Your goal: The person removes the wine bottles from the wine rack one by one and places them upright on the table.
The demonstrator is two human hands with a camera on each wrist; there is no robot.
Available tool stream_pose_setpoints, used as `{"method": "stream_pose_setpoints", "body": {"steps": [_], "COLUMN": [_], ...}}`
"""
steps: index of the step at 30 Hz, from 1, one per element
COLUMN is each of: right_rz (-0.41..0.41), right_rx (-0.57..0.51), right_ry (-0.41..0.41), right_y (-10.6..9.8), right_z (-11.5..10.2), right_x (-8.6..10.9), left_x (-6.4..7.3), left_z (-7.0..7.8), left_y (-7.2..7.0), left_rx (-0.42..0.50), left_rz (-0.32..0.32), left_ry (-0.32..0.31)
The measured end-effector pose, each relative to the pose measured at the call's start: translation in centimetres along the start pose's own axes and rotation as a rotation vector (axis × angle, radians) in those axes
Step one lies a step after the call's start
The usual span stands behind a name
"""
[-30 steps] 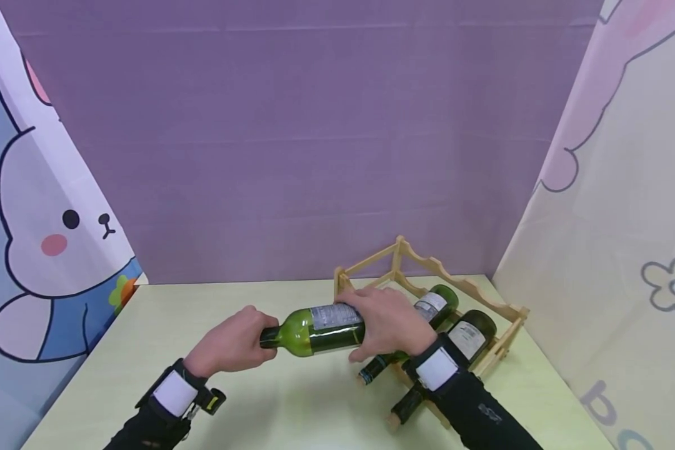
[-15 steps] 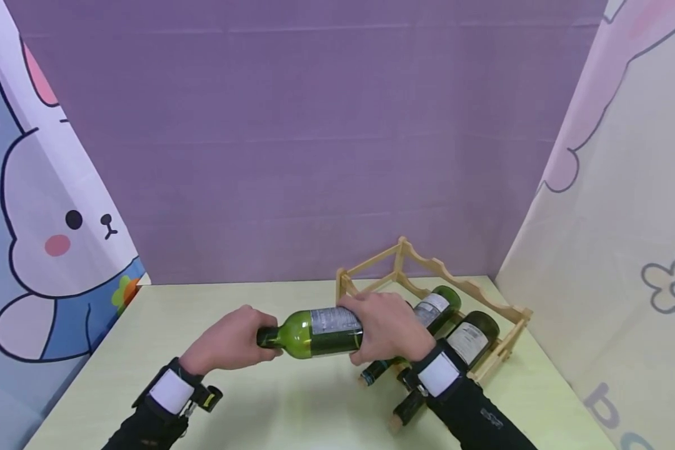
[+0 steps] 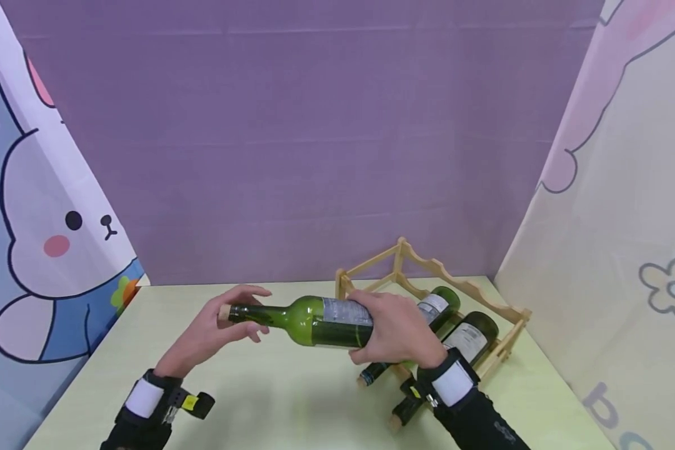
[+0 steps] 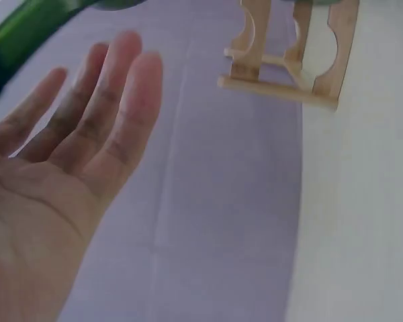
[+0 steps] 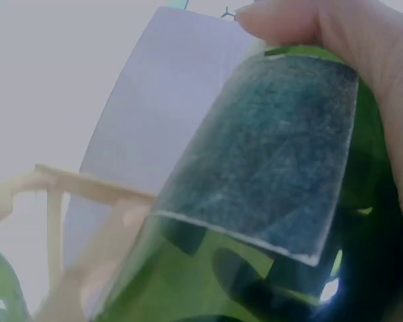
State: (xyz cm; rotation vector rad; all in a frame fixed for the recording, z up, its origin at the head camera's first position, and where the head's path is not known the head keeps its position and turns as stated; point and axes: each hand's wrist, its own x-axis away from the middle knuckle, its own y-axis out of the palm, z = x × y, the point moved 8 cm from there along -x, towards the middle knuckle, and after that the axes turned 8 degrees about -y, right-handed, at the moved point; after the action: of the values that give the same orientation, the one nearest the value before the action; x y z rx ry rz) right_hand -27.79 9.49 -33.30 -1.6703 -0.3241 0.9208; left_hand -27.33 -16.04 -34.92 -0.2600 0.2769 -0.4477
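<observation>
From above, the head view looks forward and down; both close wrist views seemingly share the held bottle (image 3: 300, 322).

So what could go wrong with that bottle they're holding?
It might slip: the right grip has the held bottle by its body, while the left grip is open near its neck.

It could also knock the two bottles in the wooden rack, which are close by. Their corked ends poke out, so the right wrist band might bump one.
</observation>
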Motion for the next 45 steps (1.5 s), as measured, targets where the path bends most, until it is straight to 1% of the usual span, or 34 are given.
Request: {"method": "stream_pose_setpoints", "body": {"steps": [1, 2, 5, 6, 11, 12, 14, 16, 18, 19, 21, 23, 25, 27, 29, 31, 35, 39, 41, 43, 45], "right_rz": [0.013, 0.024, 0.052, 0.06, 0.093, 0.097, 0.117, 0.142, 0.172, 0.188, 0.208, 0.221, 0.221, 0.214, 0.211, 0.215, 0.244, 0.309, 0.34, 0.358, 0.36], "right_rx": [-0.022, -0.047, -0.144, -0.175, -0.337, -0.385, -0.517, -0.633, -0.743, -0.775, -0.805, -0.84, -0.893, -0.971, -1.045, -1.094, -1.117, -1.134, -1.146, -1.15, -1.159], "right_ry": [0.01, 0.021, 0.057, 0.071, 0.119, 0.134, 0.162, 0.185, 0.192, 0.19, 0.195, 0.204, 0.219, 0.229, 0.221, 0.205, 0.159, 0.068, 0.012, -0.026, -0.047], "right_y": [-0.1, -0.1, 0.0, 0.1, 0.8, 1.1, 1.8, 2.6, 3.2, 3.4, 3.8, 4.3, 4.9, 5.5, 6.1, 6.7, 7.6, 8.0, 8.1, 8.3, 8.6], "right_z": [0.0, 0.1, 0.2, 0.3, 0.5, 0.4, 0.3, 0.1, -0.2, -0.4, -0.6, -0.8, -1.0, -1.3, -1.7, -2.1, -2.5, -2.9, -3.1, -3.4, -3.5], "right_x": [0.1, 0.2, 0.4, 0.5, 1.0, 1.1, 1.3, 1.4, 1.6, 1.6, 1.8, 2.0, 2.2, 2.4, 2.5, 2.5, 2.5, 2.3, 2.2, 2.0, 1.8], "left_x": [0.1, 0.1, -0.1, -0.2, -1.1, -1.3, -1.6, -1.8, -1.9, -2.0, -2.2, -2.3, -2.6, -2.8, -3.1, -3.3, -3.7, -4.2, -4.4, -4.6, -4.6], "left_z": [-0.1, -0.2, -0.5, -0.7, -0.6, -0.6, -0.4, -0.3, -0.2, -0.1, 0.1, 0.4, 0.8, 1.1, 1.5, 2.0, 2.6, 2.9, 3.0, 3.1, 3.2], "left_y": [0.2, 0.5, 1.5, 1.9, 3.5, 3.8, 4.5, 5.1, 5.6, 5.8, 6.2, 6.6, 7.1, 7.5, 8.0, 8.4, 9.0, 9.7, 9.9, 10.1, 10.1], "left_rx": [0.055, 0.089, 0.135, 0.142, 0.173, 0.169, 0.153, 0.135, 0.148, 0.166, 0.206, 0.253, 0.27, 0.278, 0.276, 0.289, 0.32, 0.322, 0.317, 0.316, 0.311], "left_rz": [-0.009, -0.016, -0.025, -0.021, 0.022, 0.037, 0.064, 0.088, 0.1, 0.095, 0.082, 0.065, 0.054, 0.051, 0.047, 0.036, 0.022, 0.022, 0.019, 0.02, 0.031], "left_ry": [0.032, 0.055, 0.11, 0.12, 0.155, 0.155, 0.162, 0.183, 0.195, 0.203, 0.216, 0.214, 0.216, 0.214, 0.217, 0.223, 0.227, 0.219, 0.224, 0.235, 0.249]}}
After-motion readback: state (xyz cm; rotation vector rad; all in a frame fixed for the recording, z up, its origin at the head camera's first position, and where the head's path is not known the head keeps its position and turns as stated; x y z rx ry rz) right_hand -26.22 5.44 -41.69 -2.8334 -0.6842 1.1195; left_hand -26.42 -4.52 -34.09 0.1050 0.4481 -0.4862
